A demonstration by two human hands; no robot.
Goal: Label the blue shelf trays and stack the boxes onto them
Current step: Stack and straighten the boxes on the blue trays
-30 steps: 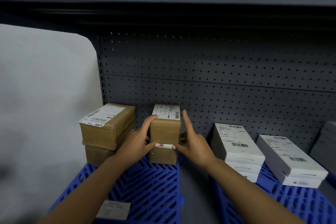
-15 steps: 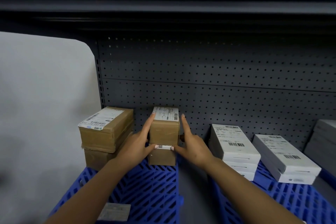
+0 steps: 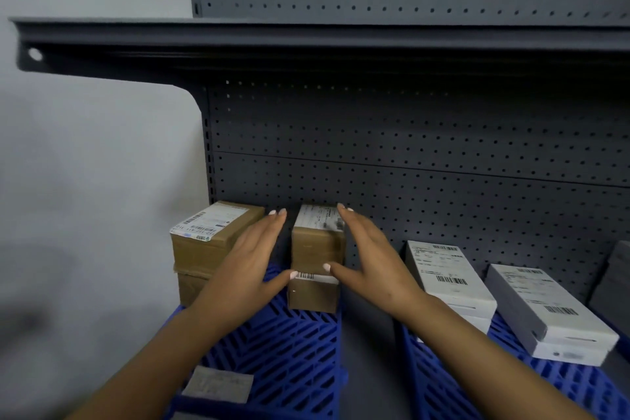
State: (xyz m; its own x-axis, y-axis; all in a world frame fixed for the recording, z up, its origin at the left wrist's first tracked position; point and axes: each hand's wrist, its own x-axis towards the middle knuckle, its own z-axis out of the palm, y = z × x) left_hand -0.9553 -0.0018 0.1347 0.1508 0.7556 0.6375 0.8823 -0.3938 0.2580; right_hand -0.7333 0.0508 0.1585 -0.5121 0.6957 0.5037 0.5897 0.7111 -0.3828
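Squaring the brown box (image 3: 318,244) between my flat left hand (image 3: 249,266) and right hand (image 3: 371,259), thumbs touching it, gripping nothing; next another box goes beside it.

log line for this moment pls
stage: stacking | left hand: open beside brown box stack | right hand: open, thumb at stack | tray: left blue tray

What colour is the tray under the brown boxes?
Blue, with slanted slots: the tray in the head view.
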